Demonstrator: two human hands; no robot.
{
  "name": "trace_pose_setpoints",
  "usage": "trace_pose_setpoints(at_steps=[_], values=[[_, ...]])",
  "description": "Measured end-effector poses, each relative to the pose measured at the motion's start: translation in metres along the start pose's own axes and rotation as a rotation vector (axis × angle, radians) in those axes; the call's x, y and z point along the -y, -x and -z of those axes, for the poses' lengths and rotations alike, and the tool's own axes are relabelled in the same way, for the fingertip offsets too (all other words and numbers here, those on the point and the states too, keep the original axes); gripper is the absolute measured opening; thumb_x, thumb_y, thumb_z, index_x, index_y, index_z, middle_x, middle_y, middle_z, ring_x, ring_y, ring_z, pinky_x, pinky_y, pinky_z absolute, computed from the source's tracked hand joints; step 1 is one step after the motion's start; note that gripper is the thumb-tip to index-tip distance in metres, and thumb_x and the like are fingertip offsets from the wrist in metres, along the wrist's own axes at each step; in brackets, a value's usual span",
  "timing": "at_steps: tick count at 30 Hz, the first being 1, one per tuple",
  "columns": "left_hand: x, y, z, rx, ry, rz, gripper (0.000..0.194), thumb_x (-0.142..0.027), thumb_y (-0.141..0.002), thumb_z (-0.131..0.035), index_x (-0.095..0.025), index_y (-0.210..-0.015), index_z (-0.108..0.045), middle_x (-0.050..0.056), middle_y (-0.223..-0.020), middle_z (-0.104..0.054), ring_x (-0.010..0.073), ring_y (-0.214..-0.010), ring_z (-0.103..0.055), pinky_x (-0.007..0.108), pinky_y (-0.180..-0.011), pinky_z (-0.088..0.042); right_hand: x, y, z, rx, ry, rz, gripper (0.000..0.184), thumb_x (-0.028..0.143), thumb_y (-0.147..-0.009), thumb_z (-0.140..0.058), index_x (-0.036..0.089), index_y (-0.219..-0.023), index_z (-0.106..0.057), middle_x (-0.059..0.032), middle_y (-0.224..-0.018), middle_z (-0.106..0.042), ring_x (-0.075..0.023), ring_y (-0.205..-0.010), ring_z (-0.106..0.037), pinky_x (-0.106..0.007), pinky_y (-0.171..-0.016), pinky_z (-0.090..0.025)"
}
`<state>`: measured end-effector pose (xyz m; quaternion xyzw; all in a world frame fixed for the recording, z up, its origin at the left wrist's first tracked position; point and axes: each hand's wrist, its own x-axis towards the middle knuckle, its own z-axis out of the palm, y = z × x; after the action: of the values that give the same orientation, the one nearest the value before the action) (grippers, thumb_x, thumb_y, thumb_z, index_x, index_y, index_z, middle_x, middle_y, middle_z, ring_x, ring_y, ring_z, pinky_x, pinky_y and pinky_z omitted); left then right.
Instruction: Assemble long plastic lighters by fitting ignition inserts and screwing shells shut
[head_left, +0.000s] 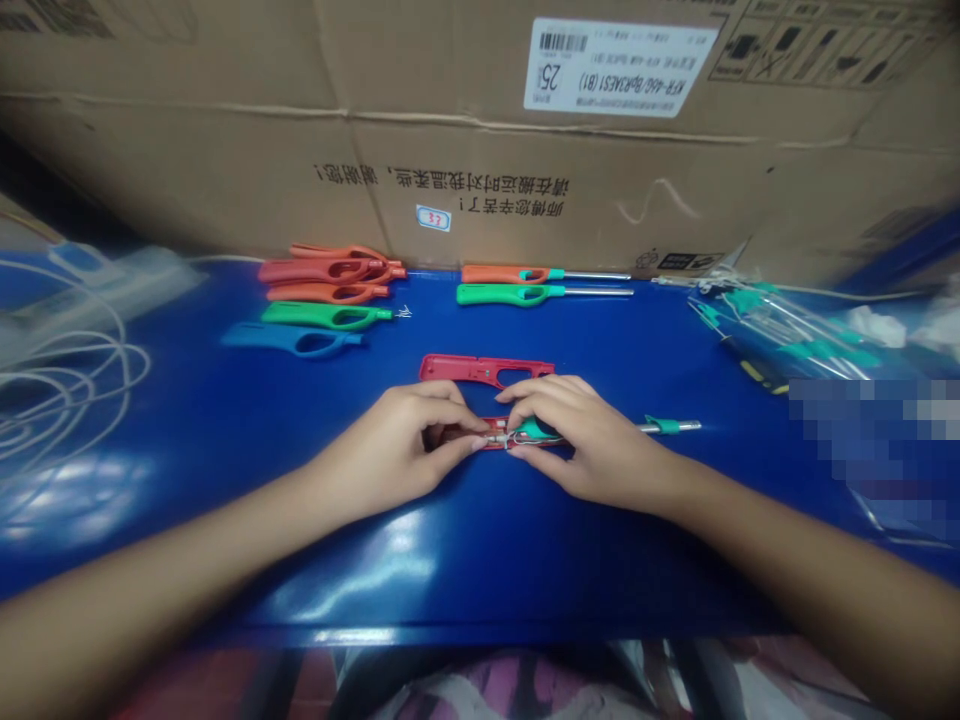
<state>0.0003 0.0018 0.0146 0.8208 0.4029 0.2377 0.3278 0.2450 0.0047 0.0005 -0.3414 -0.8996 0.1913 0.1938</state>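
1. Plainly, in the head view, the cover (457, 368), a red half-shell lying on the blue counter (495, 580), is the landmark.
2. Just in front of the cover, nearer the person, is the body (496, 422), a red half-shell with small parts and a pale wire (513, 438) inside. Its rod (684, 426), with green pieces, points right.
3. The left hand (397, 435) has its grip closed on the body, thumb and fingers towards the middle.
4. The right hand (592, 440) has its grip closed across the body beside the wire; which small part its fingertips press, I cannot tell.
5. Behind the cover lie two lighters with metal rods, an orange lighter (491, 273) and a green lighter (480, 294).
6. Left of the cover and farther back are orange and red handles (319, 270), a green handle (300, 314) and a blue handle (277, 336); a coiled white cable (124, 370) lies well left.
7. Right of the cover, well apart, are a heap of rods (802, 325) with green parts and a yellow-and-black tool (754, 375).
8. A carton (225, 150) with upside-down print stands behind everything.
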Motion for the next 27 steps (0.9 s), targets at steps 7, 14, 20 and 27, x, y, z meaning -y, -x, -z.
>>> trace_pose_setpoints(at_steps=[7,14,20,27], values=[[0.0019,-0.0023,0.0004,0.014,-0.001,0.018,0.017,-0.024,-0.092,-0.068,-0.024,-0.103,-0.080,0.001,-0.082,-0.066,0.0111,-0.069,-0.060,0.022,-0.061,-0.046,0.0002,-0.0005,0.0023,0.003,0.003,0.011,0.014,0.027,-0.095,-0.063,0.024,-0.108,-0.059,-0.0051,-0.130,-0.065,-0.0200,-0.128,-0.054,-0.037,-0.106,-0.037],[0.0031,0.0004,-0.0003,0.002,-0.005,0.010,0.019,-0.024,-0.092,-0.068,-0.027,-0.107,-0.080,0.002,-0.085,-0.068,0.0131,-0.074,-0.062,0.025,-0.066,-0.049,-0.0001,-0.0009,0.0027,0.005,0.033,0.053,0.012,0.026,-0.095,-0.061,0.022,-0.107,-0.060,-0.0056,-0.126,-0.065,-0.0204,-0.124,-0.055,-0.038,-0.105,-0.037],[0.0027,0.0012,-0.0022,-0.019,-0.015,-0.004,0.020,-0.024,-0.092,-0.068,-0.026,-0.107,-0.080,0.003,-0.088,-0.069,0.0129,-0.074,-0.063,0.025,-0.066,-0.049,0.0038,-0.0019,0.0075,0.002,0.071,0.062,0.024,0.027,-0.096,-0.059,0.023,-0.120,-0.059,-0.0060,-0.127,-0.065,-0.0222,-0.124,-0.055,-0.040,-0.105,-0.037],[0.0023,0.0002,-0.0041,-0.036,0.021,0.047,0.016,-0.024,-0.088,-0.071,-0.024,-0.100,-0.081,0.003,-0.084,-0.068,0.0114,-0.067,-0.060,0.023,-0.060,-0.046,0.0044,-0.0040,-0.0002,-0.125,0.077,-0.067,0.018,0.027,-0.095,-0.062,0.024,-0.113,-0.060,-0.0056,-0.113,-0.069,-0.0234,-0.109,-0.060,-0.042,-0.099,-0.036]])
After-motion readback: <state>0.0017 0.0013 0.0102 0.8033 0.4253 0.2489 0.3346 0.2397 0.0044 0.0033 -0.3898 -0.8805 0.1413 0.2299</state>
